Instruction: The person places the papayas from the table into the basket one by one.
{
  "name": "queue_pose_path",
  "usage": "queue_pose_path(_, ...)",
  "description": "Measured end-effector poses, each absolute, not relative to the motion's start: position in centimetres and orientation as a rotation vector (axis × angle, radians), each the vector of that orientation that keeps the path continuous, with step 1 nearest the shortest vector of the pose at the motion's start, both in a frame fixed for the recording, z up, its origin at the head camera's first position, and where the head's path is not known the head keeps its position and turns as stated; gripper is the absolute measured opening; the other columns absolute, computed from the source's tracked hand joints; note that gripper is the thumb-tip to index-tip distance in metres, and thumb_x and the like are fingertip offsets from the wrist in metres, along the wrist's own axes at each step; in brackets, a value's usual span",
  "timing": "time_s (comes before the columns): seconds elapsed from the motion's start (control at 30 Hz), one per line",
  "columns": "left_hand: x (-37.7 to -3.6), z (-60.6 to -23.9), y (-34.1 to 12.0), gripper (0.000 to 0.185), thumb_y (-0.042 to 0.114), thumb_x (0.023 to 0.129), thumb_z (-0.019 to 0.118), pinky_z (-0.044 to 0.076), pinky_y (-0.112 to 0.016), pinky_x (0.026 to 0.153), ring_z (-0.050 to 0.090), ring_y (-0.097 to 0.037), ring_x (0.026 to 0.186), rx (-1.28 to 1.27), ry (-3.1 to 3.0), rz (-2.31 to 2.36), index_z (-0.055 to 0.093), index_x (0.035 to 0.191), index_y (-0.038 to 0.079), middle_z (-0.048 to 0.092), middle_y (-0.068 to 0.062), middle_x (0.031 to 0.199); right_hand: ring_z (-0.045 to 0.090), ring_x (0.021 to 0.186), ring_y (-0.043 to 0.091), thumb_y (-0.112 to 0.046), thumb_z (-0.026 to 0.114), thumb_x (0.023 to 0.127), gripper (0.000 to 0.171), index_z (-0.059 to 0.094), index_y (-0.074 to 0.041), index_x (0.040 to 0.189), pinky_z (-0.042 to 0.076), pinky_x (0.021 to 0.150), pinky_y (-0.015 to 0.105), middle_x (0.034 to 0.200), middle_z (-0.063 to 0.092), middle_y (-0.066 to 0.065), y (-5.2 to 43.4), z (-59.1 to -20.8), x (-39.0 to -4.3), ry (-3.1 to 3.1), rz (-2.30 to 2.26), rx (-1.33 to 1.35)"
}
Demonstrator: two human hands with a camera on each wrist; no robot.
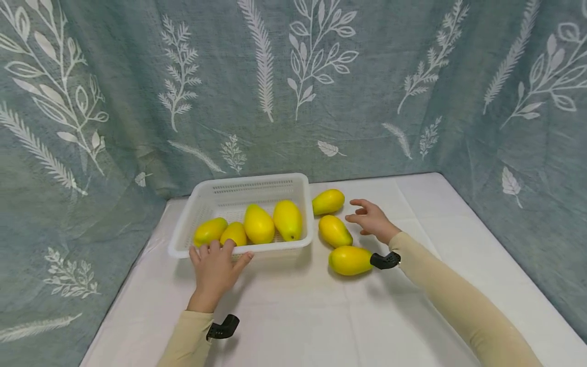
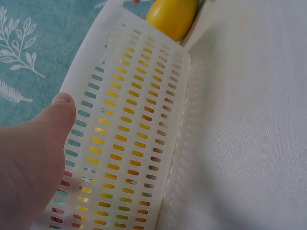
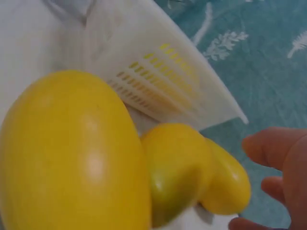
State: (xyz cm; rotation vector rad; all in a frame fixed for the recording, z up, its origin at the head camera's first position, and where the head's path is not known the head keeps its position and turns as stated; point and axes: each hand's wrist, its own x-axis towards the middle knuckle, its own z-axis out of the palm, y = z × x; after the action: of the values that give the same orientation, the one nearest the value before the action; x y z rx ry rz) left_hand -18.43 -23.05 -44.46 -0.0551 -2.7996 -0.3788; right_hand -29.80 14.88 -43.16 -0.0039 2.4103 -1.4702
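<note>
My left hand (image 1: 214,272) grips the near rim of a white plastic basket (image 1: 306,214), fingers over the edge. Its thumb (image 2: 57,115) lies along the slotted outer wall in the left wrist view. Inside the basket are several yellow papaya-like fruits (image 1: 259,224). To the basket's right, three more lie on the table: a far one (image 1: 331,201), a middle one (image 1: 335,231) and a near one (image 1: 350,260). My right hand (image 1: 373,223) hovers just right of the far and middle fruits, fingers spread and holding nothing. The near fruit looms large in the right wrist view.
A white cloth covers the table (image 1: 293,321). Behind it and at both sides hangs a green-blue curtain (image 1: 275,137) with white leaf prints, close behind the basket's far rim. Black wrist devices (image 1: 385,260) sit at both sleeves.
</note>
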Motion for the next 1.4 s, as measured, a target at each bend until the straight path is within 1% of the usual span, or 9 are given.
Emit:
queue_pose_path(0.2, -18.5, -45.0, -23.0, 0.057, 0.053, 0.092, 0.069, 0.011, -0.076, 0.112, 0.048, -0.054, 0.111, -0.047, -2.809, -0.391, 0.064, 0.115, 0.0, 0.06, -0.028, 0.109, 0.049, 0.136, 0.041, -0.028, 0.064, 0.099, 0.067, 0.036, -0.014, 0.157, 0.052, 0.099, 0.049, 0.157, 0.037, 0.027, 11.9, -44.4, -30.5, 2.411, -1.274, -0.08)
queue_pose_path(0.4, -18.3, -44.6, -23.4, 0.056, 0.052, 0.092, 0.07, 0.011, -0.078, 0.112, 0.049, -0.052, 0.108, -0.05, -2.796, -0.39, 0.064, 0.112, 0.0, 0.06, -0.027, 0.105, 0.046, 0.138, 0.042, -0.027, 0.063, 0.099, 0.066, 0.035, -0.012, 0.158, 0.048, 0.106, 0.053, 0.158, 0.036, 0.026, 10.7, -44.7, -30.5, 2.394, -1.26, -0.142)
queue_pose_path(0.53, -18.3, -44.6, -23.3, 0.056, 0.052, 0.092, 0.07, 0.013, -0.077, 0.11, 0.049, -0.053, 0.105, -0.064, -2.782, -0.376, 0.064, 0.11, 0.0, 0.06, -0.027, 0.103, 0.048, 0.137, 0.042, -0.03, 0.06, 0.102, 0.066, 0.032, -0.015, 0.159, 0.055, 0.092, 0.045, 0.16, 0.032, 0.028, 11.7, -44.2, -30.6, 2.384, -1.287, -0.12)
queue_pose_path(0.6, -18.3, -44.7, -23.4, 0.055, 0.052, 0.092, 0.07, 0.013, -0.077, 0.11, 0.049, -0.053, 0.105, -0.066, -2.779, -0.372, 0.064, 0.109, 0.0, 0.059, -0.028, 0.102, 0.049, 0.136, 0.042, -0.031, 0.058, 0.103, 0.066, 0.029, -0.015, 0.161, 0.057, 0.083, 0.04, 0.161, 0.03, 0.029, 12.3, -43.5, -30.7, 2.375, -1.319, -0.113)
queue_pose_path(0.7, -18.3, -44.6, -23.4, 0.055, 0.051, 0.092, 0.07, 0.013, -0.077, 0.11, 0.049, -0.054, 0.105, -0.07, -2.781, -0.376, 0.063, 0.11, 0.0, 0.059, -0.028, 0.103, 0.049, 0.136, 0.042, -0.03, 0.055, 0.105, 0.067, 0.024, -0.017, 0.163, 0.056, 0.078, 0.035, 0.163, 0.027, 0.029, 13.2, -42.2, -31.0, 2.351, -1.403, -0.095)
queue_pose_path(1.07, -18.2, -44.4, -23.5, 0.055, 0.05, 0.092, 0.07, 0.01, -0.079, 0.112, 0.048, -0.056, 0.111, -0.054, -2.806, -0.407, 0.063, 0.113, -0.001, 0.061, -0.029, 0.106, 0.049, 0.132, 0.04, -0.025, 0.049, 0.108, 0.064, 0.019, -0.02, 0.164, 0.057, 0.092, 0.043, 0.161, 0.029, 0.025, 13.9, -36.7, -31.8, 2.311, -1.644, -0.085)
queue_pose_path(1.17, -18.1, -44.5, -23.5, 0.055, 0.05, 0.092, 0.07, 0.01, -0.079, 0.112, 0.048, -0.056, 0.112, -0.052, -2.808, -0.416, 0.063, 0.113, 0.0, 0.061, -0.029, 0.106, 0.05, 0.131, 0.039, -0.026, 0.049, 0.108, 0.063, 0.02, -0.022, 0.164, 0.057, 0.089, 0.041, 0.161, 0.031, 0.023, 13.0, -35.8, -31.9, 2.304, -1.691, -0.107)
queue_pose_path(1.3, -18.3, -44.4, -23.5, 0.055, 0.05, 0.092, 0.07, 0.01, -0.078, 0.112, 0.048, -0.055, 0.109, -0.063, -2.794, -0.421, 0.063, 0.111, 0.0, 0.06, -0.029, 0.104, 0.054, 0.126, 0.036, -0.026, 0.051, 0.107, 0.06, 0.026, -0.023, 0.162, 0.057, 0.079, 0.035, 0.159, 0.036, 0.021, 10.7, -34.6, -32.0, 2.272, -1.79, -0.117)
queue_pose_path(1.4, -18.5, -44.4, -23.4, 0.055, 0.05, 0.092, 0.071, 0.011, -0.078, 0.111, 0.049, -0.055, 0.107, -0.069, -2.784, -0.41, 0.063, 0.11, -0.001, 0.059, -0.028, 0.102, 0.056, 0.123, 0.035, -0.027, 0.053, 0.107, 0.057, 0.031, -0.023, 0.16, 0.058, 0.075, 0.036, 0.157, 0.04, 0.019, 8.4, -33.8, -31.8, 2.237, -1.85, -0.117)
